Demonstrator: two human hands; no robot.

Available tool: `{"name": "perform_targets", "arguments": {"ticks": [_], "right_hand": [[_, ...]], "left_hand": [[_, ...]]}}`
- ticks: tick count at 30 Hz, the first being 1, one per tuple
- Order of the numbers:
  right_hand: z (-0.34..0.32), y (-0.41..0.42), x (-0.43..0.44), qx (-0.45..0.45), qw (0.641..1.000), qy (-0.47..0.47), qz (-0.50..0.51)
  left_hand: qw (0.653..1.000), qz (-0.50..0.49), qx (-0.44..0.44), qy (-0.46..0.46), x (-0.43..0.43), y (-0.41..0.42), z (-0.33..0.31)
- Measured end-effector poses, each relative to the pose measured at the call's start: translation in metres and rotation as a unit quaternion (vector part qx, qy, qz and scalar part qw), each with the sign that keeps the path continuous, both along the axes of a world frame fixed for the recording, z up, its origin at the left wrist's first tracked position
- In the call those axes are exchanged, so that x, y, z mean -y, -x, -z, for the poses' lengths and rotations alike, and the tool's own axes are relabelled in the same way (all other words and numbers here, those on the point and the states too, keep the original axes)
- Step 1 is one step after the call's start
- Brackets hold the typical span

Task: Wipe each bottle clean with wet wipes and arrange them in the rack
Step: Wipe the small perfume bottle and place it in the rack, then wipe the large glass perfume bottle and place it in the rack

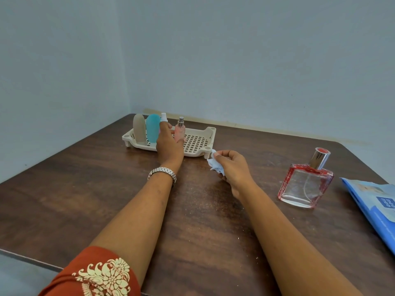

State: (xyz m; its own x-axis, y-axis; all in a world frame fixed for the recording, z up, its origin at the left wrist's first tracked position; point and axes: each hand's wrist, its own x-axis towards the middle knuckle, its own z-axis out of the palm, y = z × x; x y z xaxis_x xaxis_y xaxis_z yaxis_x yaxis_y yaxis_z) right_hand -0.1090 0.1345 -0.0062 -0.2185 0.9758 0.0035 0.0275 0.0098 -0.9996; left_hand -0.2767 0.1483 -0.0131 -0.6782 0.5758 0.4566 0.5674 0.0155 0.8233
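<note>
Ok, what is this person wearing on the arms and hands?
Neither hand has a glove. The left hand has a silver metal link-band watch at its wrist, and a rust-orange sleeve with cream floral embroidery covers that upper arm. The right hand and its forearm show no watch and no sleeve in view.

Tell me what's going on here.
A person is loading bottles into the cream rack. The left hand grips a white-capped spray bottle standing in it, between a teal bottle and a pink spray bottle; a beige bottle stands beside the teal one. The right hand holds a crumpled wet wipe by the rack's near corner. A square perfume bottle stands on the table, outside the rack.
</note>
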Motion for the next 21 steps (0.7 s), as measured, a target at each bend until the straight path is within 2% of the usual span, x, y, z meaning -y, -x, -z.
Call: {"name": "perform_targets", "arguments": {"ticks": [3,7,21], "right_hand": [[0.002,0.000,0.000,0.006,1.000,-0.007,0.001],[0.002,0.000,0.000,0.005,1.000,-0.012,0.001],[-0.003,-0.007,0.007,0.014,0.999,-0.033,0.012]], "left_hand": [[0.998,-0.021,-0.047,0.028,0.002,-0.001,0.001],[0.995,-0.044,-0.068,0.055,0.004,-0.001,0.000],[0.998,-0.021,-0.045,0.048,0.020,-0.012,-0.013]]}}
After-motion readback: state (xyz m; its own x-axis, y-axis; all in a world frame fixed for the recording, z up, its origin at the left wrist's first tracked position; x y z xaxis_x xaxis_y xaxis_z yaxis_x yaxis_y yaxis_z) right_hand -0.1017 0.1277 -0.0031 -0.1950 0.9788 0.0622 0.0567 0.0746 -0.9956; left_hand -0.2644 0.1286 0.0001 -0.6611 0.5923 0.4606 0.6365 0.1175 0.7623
